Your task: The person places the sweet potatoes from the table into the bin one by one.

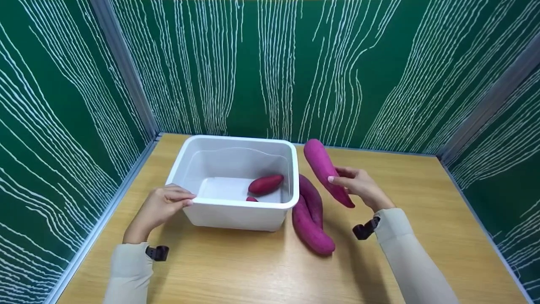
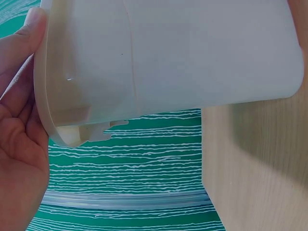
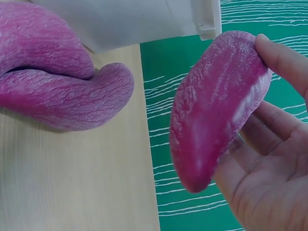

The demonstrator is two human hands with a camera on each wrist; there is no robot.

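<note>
My left hand (image 1: 158, 207) grips the near-left corner of a white plastic bin (image 1: 236, 217), thumb and fingers on its rim. Inside the bin lies a dark red sweet potato (image 1: 265, 185); the tip of another reddish one (image 1: 252, 199) shows above the front rim, the rest hidden. With thumb and fingers, my right hand (image 1: 360, 185) holds a long magenta sweet potato (image 1: 322, 162) in the air, right of the bin. Below it, two curved purple sweet potatoes (image 1: 312, 234) lie against each other on the table, close by the bin's right side.
The wooden table (image 1: 413, 236) carries all of this. Green panels with white wavy lines (image 1: 278, 63) stand behind and on both sides, joined by grey metal posts (image 1: 126, 67). A small black camera is strapped to each wrist.
</note>
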